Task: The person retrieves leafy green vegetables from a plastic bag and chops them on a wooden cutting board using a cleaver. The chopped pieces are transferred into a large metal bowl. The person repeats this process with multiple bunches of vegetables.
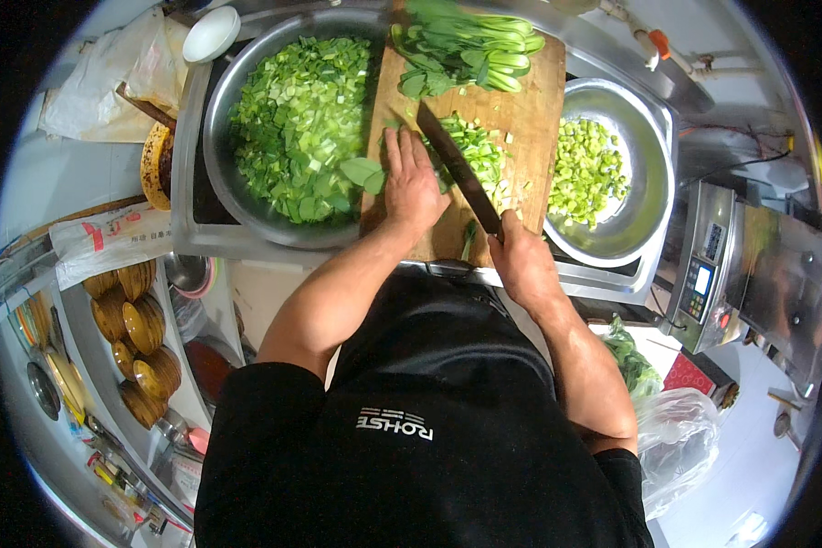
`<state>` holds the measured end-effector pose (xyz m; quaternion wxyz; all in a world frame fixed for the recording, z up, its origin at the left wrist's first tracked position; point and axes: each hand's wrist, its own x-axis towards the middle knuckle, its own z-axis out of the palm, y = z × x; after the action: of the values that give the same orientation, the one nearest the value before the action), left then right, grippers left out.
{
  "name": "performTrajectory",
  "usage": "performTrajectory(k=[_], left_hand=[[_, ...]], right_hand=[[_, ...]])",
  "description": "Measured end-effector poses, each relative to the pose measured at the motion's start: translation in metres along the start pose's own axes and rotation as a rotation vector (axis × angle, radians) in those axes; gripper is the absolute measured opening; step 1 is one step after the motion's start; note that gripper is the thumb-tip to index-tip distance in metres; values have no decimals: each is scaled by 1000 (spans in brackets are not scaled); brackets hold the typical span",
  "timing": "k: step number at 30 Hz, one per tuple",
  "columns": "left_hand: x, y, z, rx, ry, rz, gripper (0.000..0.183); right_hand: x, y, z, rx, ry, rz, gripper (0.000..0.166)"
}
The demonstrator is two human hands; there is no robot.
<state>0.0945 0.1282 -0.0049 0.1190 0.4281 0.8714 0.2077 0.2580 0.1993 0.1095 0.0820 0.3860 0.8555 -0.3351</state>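
My right hand (526, 264) grips the handle of a wide-bladed kitchen knife (459, 164), its blade slanting up and left across a wooden cutting board (531, 164). My left hand (414, 188) lies palm down over leafy greens (364, 172) at the board's left side, fingers pointing away from me. Some leaves stick out beyond it over a large metal basin (219, 157) of chopped greens (301, 137). Right of the blade lie cut green pieces (479, 154). A bunch of whole greens (479, 55) rests at the board's far end. What the palm covers is hidden.
To the right stands a steel bowl (647, 198) with chopped pale green stems (586, 171). A white bowl (212, 34) is at the far left. Beyond the steel bowl is a device with a keypad (702, 274). Wooden-patterned bowls (144, 325) fill a left shelf.
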Motion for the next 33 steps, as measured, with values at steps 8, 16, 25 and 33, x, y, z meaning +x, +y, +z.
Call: performTrajectory(k=[8, 16, 25, 33], left_hand=[[-20, -4, -5, 109, -64, 158, 82], [-3, -1, 4, -69, 80, -58, 97], [-36, -16, 2, 75, -42, 191, 82], [-23, -13, 7, -248, 178, -9, 89]], right_hand=[[62, 23, 53, 57, 38, -78, 21], [7, -1, -1, 9, 7, -65, 22], [56, 19, 56, 43, 37, -99, 24], [12, -7, -3, 15, 54, -150, 23]])
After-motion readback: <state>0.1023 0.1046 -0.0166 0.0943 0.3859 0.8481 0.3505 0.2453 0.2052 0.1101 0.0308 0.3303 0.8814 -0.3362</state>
